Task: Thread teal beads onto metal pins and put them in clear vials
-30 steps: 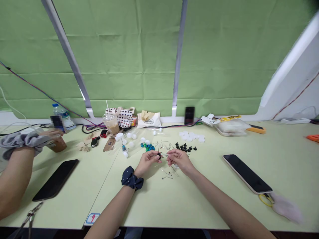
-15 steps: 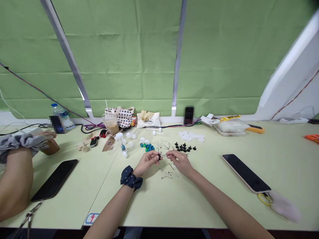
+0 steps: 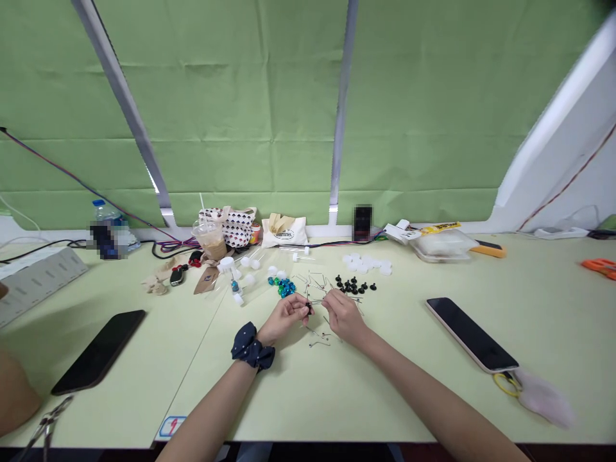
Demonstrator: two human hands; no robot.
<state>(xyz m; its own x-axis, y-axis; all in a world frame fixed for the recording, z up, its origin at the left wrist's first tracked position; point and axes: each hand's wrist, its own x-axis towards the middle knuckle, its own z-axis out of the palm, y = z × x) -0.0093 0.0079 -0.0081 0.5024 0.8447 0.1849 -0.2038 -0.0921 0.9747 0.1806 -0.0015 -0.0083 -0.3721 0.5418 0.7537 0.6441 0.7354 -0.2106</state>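
Note:
My left hand (image 3: 283, 319), with a dark dotted scrunchie (image 3: 251, 347) on its wrist, pinches a small black piece (image 3: 309, 309) with thin metal rods sticking out. Close by on the right, my right hand (image 3: 345, 318) has its fingertips closed around the end of a thin metal rod (image 3: 316, 302) that reaches to the black piece. Whether the rod is joined to it is too small to tell. Loose bent metal rods (image 3: 319, 344) lie below and behind my hands. Behind them are blue and green bells or beads (image 3: 287, 288) and several black knob-like pieces (image 3: 353, 285).
White caps (image 3: 367, 264) and clear tubes (image 3: 303, 256) lie farther back. A drink cup (image 3: 210, 240), a patterned bag (image 3: 239, 224) and a white pouch (image 3: 285, 231) stand by the wall. Phones lie left (image 3: 99, 353) and right (image 3: 471, 333). A co-worker's arm (image 3: 17, 398) shows at far left.
My right fingers have closed more tightly together at the rod. The co-worker's arm has drawn back left, uncovering a white box. The view has shifted slightly.

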